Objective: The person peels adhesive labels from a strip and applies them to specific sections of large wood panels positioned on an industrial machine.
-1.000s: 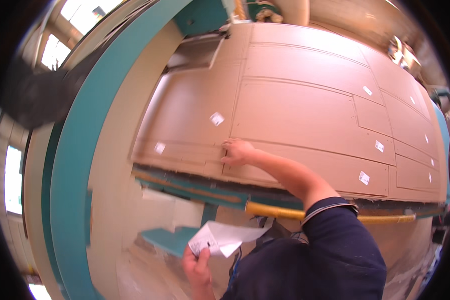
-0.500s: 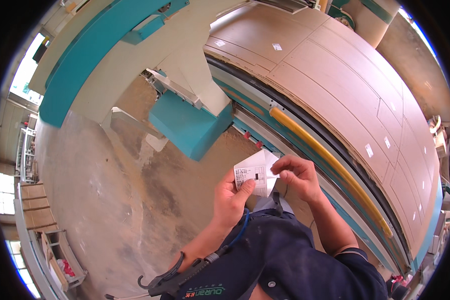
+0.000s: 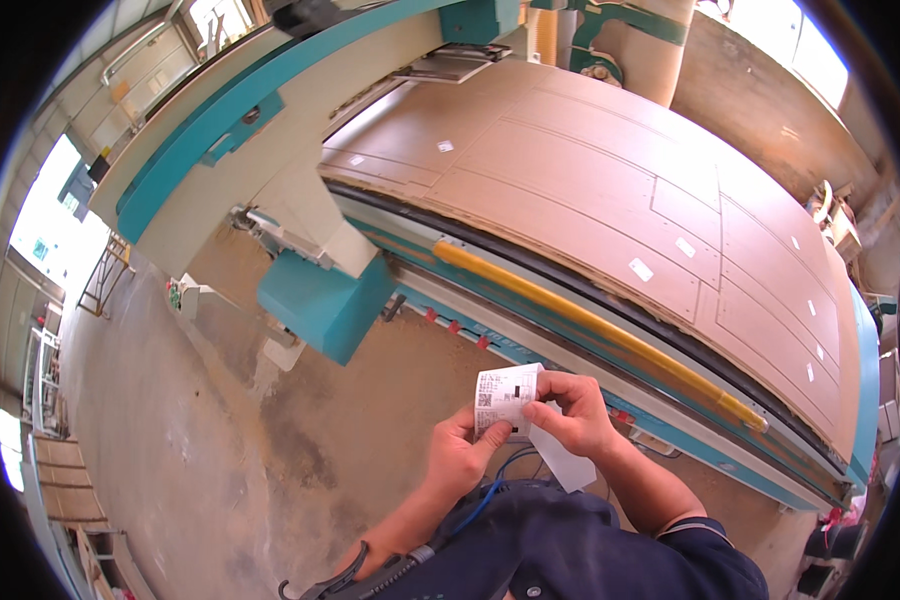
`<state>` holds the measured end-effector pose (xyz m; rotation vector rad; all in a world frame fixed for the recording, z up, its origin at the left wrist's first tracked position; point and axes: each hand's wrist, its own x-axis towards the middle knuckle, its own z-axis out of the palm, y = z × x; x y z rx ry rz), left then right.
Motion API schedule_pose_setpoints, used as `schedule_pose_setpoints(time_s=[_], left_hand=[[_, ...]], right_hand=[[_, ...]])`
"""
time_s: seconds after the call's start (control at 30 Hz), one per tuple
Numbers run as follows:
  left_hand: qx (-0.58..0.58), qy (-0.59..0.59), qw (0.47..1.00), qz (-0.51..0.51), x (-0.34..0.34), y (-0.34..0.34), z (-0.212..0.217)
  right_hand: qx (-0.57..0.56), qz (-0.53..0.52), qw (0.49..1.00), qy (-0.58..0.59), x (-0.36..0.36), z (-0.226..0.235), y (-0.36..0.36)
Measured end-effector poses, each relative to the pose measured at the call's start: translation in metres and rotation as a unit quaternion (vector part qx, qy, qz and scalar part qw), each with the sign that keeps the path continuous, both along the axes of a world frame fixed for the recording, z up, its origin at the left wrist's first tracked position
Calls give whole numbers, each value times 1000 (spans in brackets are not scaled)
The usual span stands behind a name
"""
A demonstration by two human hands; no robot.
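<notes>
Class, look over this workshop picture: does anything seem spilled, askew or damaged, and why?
The floor looks soiled: a brown, dust-like layer with dark smudges shows near the teal box, standing out against greyer floor farther left.

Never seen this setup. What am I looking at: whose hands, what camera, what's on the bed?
No robot here: these are a person's bare hands, seen from above by the left of two head-worn fisheye cameras, hence the bent edges.

The left hand and right hand hold a white printed paper strip between their fingers; its blank tail hangs below.

Ahead, a large brown board lies on the machine bed, divided by thin lines and dotted with white labels. A teal-and-cream gantry stands at left.
</notes>
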<state>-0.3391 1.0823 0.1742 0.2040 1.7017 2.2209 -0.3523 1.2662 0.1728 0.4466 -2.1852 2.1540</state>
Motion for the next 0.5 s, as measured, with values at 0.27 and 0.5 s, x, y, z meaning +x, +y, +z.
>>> schedule_pose_setpoints(time_s=[0.27,0.5], left_hand=[[-18,-52,991,-124,83,160,-12],[-58,-34,987,-144,135,204,-6]], right_hand=[[-47,-112,991,-58,125,-19,157],[-121,-119,980,-103,195,-22,206]])
